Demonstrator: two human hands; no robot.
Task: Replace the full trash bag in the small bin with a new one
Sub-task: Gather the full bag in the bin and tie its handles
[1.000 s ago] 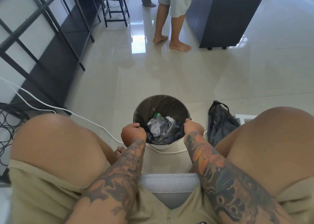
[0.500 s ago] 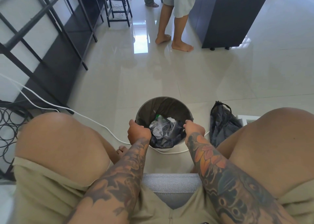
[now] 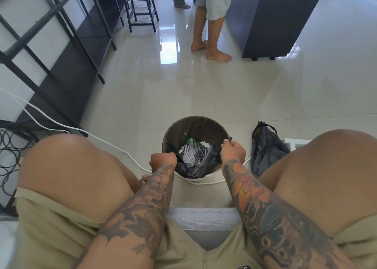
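**Black liner half-freed, spill risk ahead**

Black plastic bag edge is pinched by the right hand at the small bin's 3 o'clock rim; the left hand grips it at 8 o'clock. Uneven lifting could tear the full trash bag or tip the bin between the knees.

No text, label, brand or number can be read anywhere. The black-and-white striped packet and the green item inside the small bin may carry print, but the view is too blurred and small to tell.
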